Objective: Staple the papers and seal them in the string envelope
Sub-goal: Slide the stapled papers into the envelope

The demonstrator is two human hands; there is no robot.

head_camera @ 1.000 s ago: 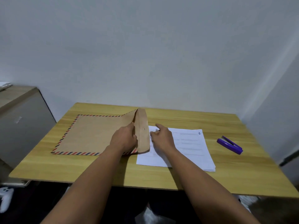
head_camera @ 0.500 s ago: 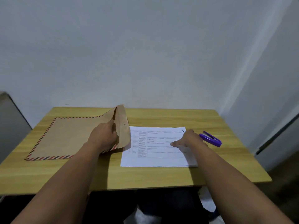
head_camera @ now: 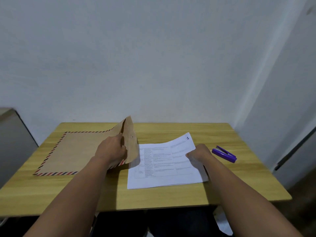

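Now left hand point(head_camera: 112, 151) pinching envelope point(head_camera: 77, 151), right hand point(head_camera: 199, 153) lifting papers point(head_camera: 162, 168)

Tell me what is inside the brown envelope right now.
The left hand holds the envelope open at its mouth, flap raised. Its inside is hidden from view. The papers lie outside on the table, gripped by the right hand.

- Brown string envelope point(head_camera: 77, 151), striped border: one.
- Stack of printed papers point(head_camera: 164, 165): one; sheet count cannot be told.
- Purple stapler point(head_camera: 224, 154): one.
- Wooden bench point(head_camera: 171, 197): one.
- Hands: two.
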